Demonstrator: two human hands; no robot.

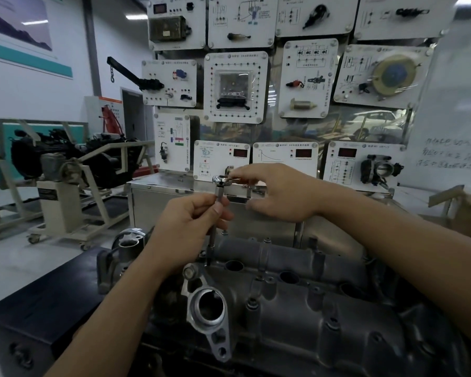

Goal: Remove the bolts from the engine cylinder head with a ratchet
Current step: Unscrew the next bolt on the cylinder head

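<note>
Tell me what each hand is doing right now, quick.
Left hand: closed around the ratchet's extension bar.
Right hand: pinching the ratchet handle.

The cylinder head looks like dull, rough cast metal, the ratchet polished glossy steel.

12 o'clock: display board of white training panels (several with red digital readouts), steel cabinet below | 10 o'clock: white wall with teal stripe, mountain poster | 9 o'clock: black engine on wheeled cream stand, grey floor | 3 o'clock: whiteboard with handwriting
</note>
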